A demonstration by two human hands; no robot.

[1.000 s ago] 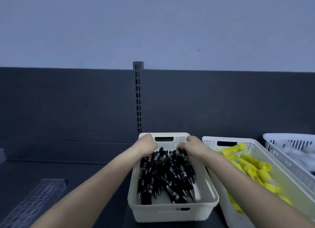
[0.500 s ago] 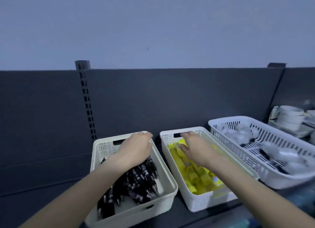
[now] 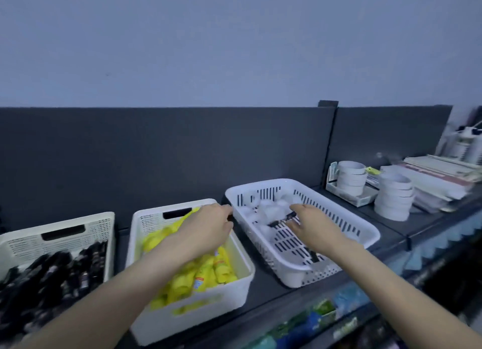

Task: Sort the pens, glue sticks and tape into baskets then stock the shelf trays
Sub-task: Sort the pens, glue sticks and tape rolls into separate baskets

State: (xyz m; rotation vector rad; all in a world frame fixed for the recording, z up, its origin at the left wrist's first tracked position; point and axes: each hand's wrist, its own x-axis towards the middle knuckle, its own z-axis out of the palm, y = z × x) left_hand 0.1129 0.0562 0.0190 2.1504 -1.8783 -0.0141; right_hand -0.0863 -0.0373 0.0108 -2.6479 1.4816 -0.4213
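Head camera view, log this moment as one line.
left hand: over glue stick basket, grip unclear | right hand: open, over tape rolls in slotted basket | pen basket: far left

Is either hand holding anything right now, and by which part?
The right hand holds nothing; it is open over the tape basket. The left hand has its fingers curled at that basket's left rim, but whether it grips the rim cannot be told.

A cream perforated plastic basket (image 3: 161,322) of yellow glue sticks (image 3: 208,273) stands on a dark grey shelf (image 3: 263,292). Just left of it is a matching basket (image 3: 86,234) of black pens (image 3: 52,275). Just right is a white slotted plastic basket (image 3: 370,234) of clear tape rolls (image 3: 271,212). The left hand (image 3: 208,226) hovers above the cream basket's far right corner, fingers curled down. The right hand (image 3: 310,223), fingers relaxed, hovers above the white basket.
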